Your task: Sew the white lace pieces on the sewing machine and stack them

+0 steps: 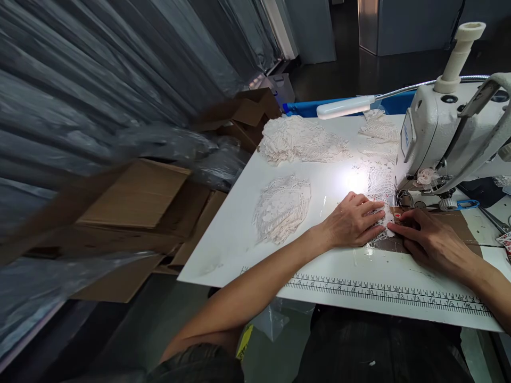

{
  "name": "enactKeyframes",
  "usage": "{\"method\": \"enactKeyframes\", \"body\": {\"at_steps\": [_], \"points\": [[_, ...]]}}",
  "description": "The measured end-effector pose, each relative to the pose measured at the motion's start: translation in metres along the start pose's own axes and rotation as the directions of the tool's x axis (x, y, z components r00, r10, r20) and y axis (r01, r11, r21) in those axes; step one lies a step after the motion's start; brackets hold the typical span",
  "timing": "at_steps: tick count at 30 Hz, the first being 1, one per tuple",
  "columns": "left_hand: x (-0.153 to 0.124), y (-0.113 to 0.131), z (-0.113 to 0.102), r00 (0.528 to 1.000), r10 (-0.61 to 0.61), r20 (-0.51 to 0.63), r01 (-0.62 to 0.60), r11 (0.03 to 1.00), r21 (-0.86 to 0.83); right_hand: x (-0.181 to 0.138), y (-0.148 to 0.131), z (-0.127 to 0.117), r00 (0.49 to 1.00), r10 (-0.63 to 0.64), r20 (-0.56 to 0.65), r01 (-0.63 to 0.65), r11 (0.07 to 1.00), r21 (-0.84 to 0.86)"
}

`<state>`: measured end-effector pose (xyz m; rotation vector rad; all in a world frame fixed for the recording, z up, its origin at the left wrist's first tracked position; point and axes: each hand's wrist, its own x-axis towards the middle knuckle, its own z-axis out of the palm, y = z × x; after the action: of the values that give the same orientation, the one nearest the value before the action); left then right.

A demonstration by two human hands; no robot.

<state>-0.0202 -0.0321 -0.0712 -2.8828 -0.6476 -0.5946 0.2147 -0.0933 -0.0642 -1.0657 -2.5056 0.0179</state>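
Observation:
My left hand (354, 222) lies flat with its fingers stretched over a white lace piece (386, 219) beside the sewing machine's needle area. My right hand (429, 239) is at the right edge of the same lace, its fingers partly curled and one fingertip touching the lace. A small white label with a red mark (398, 215) shows close to these fingertips; whether they pinch it is unclear. The white sewing machine (429, 133) stands just beyond my hands, and more lace runs up along its left side. A pale fabric flower (426, 176) hangs on its head.
Two lace piles, a large one (295, 139) and a smaller one (284, 207), lie on the white table (223, 255). A lamp (345, 107) lights the work. Scissors (493, 219) lie at right. A printed ruler (359, 290) follows the front edge. Cardboard boxes (136, 194) stand left.

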Motion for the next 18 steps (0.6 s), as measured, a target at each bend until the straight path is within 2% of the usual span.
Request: {"method": "enactKeyframes", "body": {"at_steps": [13, 18], "points": [[0.002, 0.003, -0.003, 0.999, 0.005, 0.049, -0.009, 0.997, 0.072, -0.001, -0.002, 0.001, 1.0, 0.006, 0.008, -0.006, 0.999, -0.049], [0.012, -0.003, -0.008, 0.989, 0.08, 0.128, -0.092, 0.992, 0.09, 0.001, -0.004, 0.0, 1.0, 0.002, -0.005, -0.002, 0.997, -0.073]]}}
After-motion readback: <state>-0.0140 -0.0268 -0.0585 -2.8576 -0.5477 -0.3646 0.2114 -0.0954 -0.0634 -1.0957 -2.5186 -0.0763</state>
